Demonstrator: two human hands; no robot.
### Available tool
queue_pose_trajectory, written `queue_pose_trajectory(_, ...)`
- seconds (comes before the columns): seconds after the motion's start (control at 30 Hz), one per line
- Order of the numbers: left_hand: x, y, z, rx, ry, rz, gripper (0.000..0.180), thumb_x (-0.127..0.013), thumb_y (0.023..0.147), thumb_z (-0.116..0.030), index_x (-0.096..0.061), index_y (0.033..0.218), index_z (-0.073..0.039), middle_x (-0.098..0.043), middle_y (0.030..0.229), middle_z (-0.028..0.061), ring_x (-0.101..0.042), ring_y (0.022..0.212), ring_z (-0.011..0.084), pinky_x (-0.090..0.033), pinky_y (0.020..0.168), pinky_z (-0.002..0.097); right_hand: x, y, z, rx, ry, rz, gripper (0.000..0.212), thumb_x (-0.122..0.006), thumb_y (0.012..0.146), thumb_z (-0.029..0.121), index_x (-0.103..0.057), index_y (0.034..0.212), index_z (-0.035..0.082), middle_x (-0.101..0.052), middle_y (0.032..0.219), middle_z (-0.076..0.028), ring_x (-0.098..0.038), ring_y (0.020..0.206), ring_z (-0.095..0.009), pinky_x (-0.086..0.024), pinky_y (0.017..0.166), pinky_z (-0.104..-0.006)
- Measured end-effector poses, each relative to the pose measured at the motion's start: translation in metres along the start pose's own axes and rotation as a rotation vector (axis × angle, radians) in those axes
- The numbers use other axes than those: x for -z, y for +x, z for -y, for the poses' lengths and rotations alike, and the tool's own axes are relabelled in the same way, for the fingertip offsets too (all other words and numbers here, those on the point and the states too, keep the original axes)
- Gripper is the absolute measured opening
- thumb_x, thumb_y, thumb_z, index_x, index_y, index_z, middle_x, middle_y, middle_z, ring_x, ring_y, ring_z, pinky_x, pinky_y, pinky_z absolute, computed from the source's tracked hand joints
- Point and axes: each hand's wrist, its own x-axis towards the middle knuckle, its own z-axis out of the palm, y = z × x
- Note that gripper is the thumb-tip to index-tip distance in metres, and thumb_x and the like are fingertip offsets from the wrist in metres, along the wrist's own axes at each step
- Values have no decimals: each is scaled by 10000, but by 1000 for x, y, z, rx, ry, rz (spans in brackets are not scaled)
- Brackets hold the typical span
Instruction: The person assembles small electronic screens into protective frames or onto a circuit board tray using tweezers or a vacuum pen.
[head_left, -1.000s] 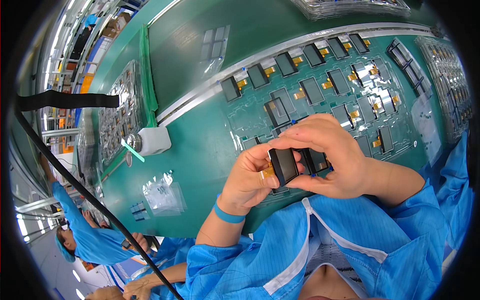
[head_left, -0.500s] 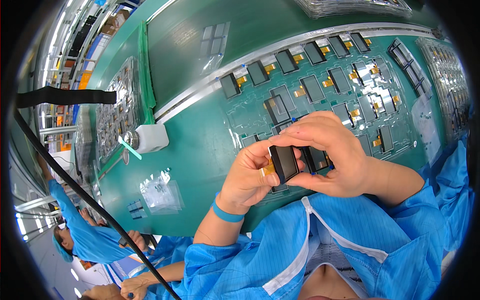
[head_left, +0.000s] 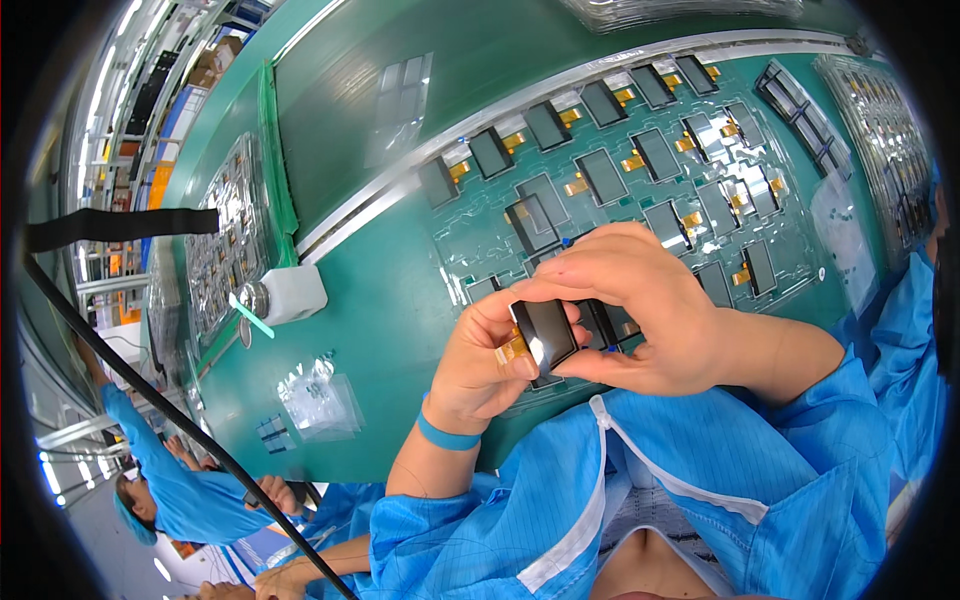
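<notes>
A small LCD display module [head_left: 556,342] with a dark glass face and an orange flex cable [head_left: 512,349] is held up over the bench. My left hand [head_left: 468,365] pinches its left side by the cable, fingers closed. My right hand [head_left: 655,310] curves round from the other side, thumb and fingertips at the module's right and top edges. Bright light reflects off the lower part of the glass. Beneath and beyond my hands lies a clear plastic tray [head_left: 462,240] with several similar modules [head_left: 601,177] in its pockets. My hands hide the tray's near part.
Left of the tray stands a white bottle [head_left: 300,294] with a metal top. Clear plastic bags [head_left: 322,403] lie nearer. Stacked trays stand at left [head_left: 226,235] and right [head_left: 878,150], with a black frame [head_left: 805,118] beside the right stack. A co-worker [head_left: 195,470] is at lower left.
The whole view has shifted slightly, moving the bench leftward in the picture. The module has tilted a little, and a bright reflection now shows on its glass. Both hands keep their hold.
</notes>
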Motion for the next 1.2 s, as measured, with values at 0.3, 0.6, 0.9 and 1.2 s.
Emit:
queue_pose_trajectory(0.3,8,2,3,10,48,3,591,-778,655,-158,-504,1146,25,-583,1015,136,-596,934,244,-467,884,414,-3,-3,-1,-10,15,-30,605,-747,610,116,-484,1152,52,-587,906,-65,-564,794,-242,-391,756,-364)
queue_pose_trajectory(0.6,12,-6,10,-91,-90,128,704,-792,632,-192,-450,1227,-35,-586,930,158,-601,905,273,-490,843,441,5,1,-1,82,34,-25,572,-786,593,236,-514,1069,73,-558,1096,-139,-574,873,-256,-408,743,-363)
queue_pose_trajectory(0.9,8,-12,7,-119,-238,107,691,-776,635,-80,-445,1241,-106,-556,1068,169,-568,988,286,-483,861,402,2,-4,-3,386,-212,-61,204,-691,655,144,-598,832,105,-582,1046,-80,-574,896,-212,-438,744,-369)
queue_pose_trajectory(1.2,12,-12,3,-166,-14,98,663,-792,629,-85,-485,1216,-53,-566,1129,160,-577,1009,233,-479,841,338,-2,-4,0,476,-272,-116,81,-610,617,111,-570,637,44,-579,835,-41,-556,816,-195,-440,752,-347)
